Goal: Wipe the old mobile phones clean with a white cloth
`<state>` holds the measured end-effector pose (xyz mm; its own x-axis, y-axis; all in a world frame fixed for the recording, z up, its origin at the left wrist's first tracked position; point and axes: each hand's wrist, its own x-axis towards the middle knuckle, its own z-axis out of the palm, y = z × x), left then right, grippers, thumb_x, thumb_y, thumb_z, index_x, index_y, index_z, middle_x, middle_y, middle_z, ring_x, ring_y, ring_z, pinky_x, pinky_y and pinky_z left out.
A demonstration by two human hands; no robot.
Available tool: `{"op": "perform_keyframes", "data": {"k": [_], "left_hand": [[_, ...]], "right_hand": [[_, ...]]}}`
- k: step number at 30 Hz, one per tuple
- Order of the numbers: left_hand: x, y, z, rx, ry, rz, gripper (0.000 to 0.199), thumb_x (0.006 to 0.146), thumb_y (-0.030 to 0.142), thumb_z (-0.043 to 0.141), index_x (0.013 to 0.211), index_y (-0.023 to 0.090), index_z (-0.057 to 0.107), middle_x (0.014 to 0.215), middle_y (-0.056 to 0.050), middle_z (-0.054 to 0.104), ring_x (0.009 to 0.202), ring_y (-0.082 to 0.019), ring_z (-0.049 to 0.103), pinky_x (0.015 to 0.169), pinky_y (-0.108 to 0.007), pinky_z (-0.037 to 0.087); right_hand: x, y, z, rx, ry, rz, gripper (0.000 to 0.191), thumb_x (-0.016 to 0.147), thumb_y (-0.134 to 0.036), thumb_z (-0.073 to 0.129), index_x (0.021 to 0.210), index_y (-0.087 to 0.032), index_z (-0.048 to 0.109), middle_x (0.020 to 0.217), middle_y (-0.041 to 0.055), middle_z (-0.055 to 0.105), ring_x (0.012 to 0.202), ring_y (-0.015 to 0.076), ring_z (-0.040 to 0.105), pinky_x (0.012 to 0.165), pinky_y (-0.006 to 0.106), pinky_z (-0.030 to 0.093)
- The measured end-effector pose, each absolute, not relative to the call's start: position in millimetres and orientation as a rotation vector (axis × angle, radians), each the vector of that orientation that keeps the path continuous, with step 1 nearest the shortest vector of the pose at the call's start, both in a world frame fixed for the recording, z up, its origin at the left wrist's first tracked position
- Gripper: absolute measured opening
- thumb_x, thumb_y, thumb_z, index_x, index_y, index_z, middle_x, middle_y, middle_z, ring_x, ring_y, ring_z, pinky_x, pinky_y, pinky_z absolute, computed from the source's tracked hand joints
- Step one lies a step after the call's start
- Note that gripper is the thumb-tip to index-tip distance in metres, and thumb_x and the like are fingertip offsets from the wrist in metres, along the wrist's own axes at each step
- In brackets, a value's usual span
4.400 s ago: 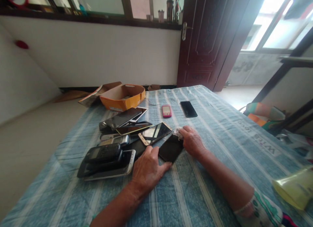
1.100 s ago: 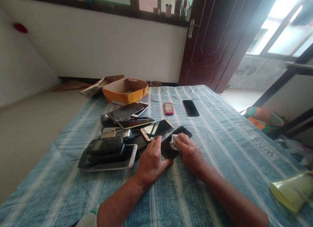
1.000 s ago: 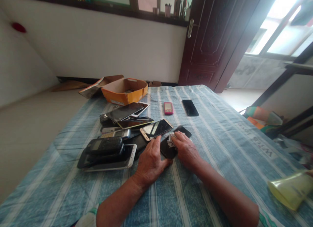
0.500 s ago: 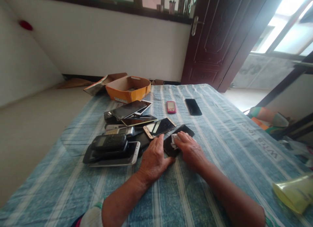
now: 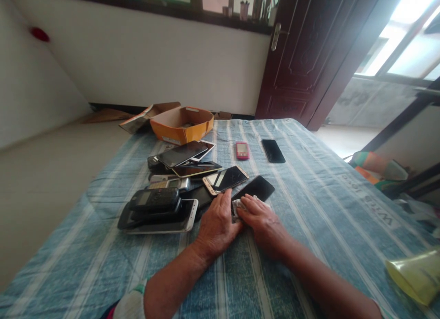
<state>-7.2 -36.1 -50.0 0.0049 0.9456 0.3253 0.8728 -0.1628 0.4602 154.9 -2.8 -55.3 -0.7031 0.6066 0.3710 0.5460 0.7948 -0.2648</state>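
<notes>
A black phone (image 5: 260,188) lies slanted on the striped cloth. My right hand (image 5: 261,219) presses a crumpled white tissue (image 5: 238,204) onto its near end, fingers closed over the tissue. At the same end, my left hand (image 5: 219,221) rests with its thumb along the phone's near edge and its fingers against the left side, gripping it. Just beyond my left fingertips lies a gold-framed phone (image 5: 226,179). To the left is a pile of phones, with a black handset (image 5: 154,198) on top of a white-framed phone (image 5: 188,217).
An open orange box (image 5: 182,126) stands at the table's far left edge. Farther back lie a pink device (image 5: 242,151) and another black phone (image 5: 273,151). A yellow translucent object (image 5: 414,275) is at the right, near a dark door (image 5: 292,76).
My right hand has slid the tissue toward me and left along the black phone, down to its near end, uncovering more of the far part. My left hand stays in place.
</notes>
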Motion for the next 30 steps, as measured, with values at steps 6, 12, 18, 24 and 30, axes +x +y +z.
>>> {"op": "perform_keyframes", "data": {"k": [6,12,18,24,30], "left_hand": [[-7,-36,-49,2.123,1.953,0.857,0.08,0.063,0.028,0.078,0.131,0.011,0.04,0.116,-0.017,0.059,0.105,-0.03,0.061,0.087,-0.042,0.053],[-7,-35,-50,2.128,1.938,0.881,0.082,0.061,0.029,0.079,0.131,0.011,0.039,0.118,-0.018,0.059,0.105,-0.031,0.061,0.089,-0.044,0.053],[-7,-35,-50,2.143,1.955,0.847,0.075,0.066,0.026,0.075,0.13,0.009,0.04,0.114,-0.017,0.06,0.106,-0.03,0.06,0.088,-0.042,0.053],[-8,-35,-51,2.17,1.957,0.864,0.07,0.069,0.023,0.07,0.13,0.012,0.04,0.111,-0.014,0.06,0.103,-0.028,0.061,0.084,-0.04,0.054],[-8,-35,-50,2.143,1.945,0.875,0.078,0.062,0.027,0.078,0.129,0.011,0.041,0.118,-0.018,0.06,0.106,-0.031,0.061,0.086,-0.043,0.054]], "right_hand": [[175,6,-65,-1.005,-2.49,0.085,0.048,0.082,0.001,0.04,0.121,-0.015,0.062,0.134,0.0146,0.054,0.132,0.0285,0.043,0.108,0.049,0.039],[190,31,-74,-1.204,-2.335,0.04,0.058,0.078,0.006,0.036,0.125,-0.018,0.059,0.132,0.0123,0.055,0.131,0.027,0.043,0.105,0.048,0.042],[172,6,-69,-0.999,-2.4,0.048,0.045,0.086,-0.002,0.04,0.123,-0.016,0.06,0.135,0.0147,0.053,0.132,0.0278,0.043,0.106,0.045,0.042],[161,1,-64,-0.817,-2.535,0.062,0.035,0.09,-0.01,0.045,0.121,-0.015,0.061,0.132,0.0154,0.055,0.132,0.0281,0.043,0.108,0.047,0.037],[180,39,-63,-1.113,-2.462,0.03,0.049,0.082,0.002,0.04,0.122,-0.02,0.059,0.134,0.0107,0.053,0.131,0.0248,0.042,0.108,0.042,0.038]]}}
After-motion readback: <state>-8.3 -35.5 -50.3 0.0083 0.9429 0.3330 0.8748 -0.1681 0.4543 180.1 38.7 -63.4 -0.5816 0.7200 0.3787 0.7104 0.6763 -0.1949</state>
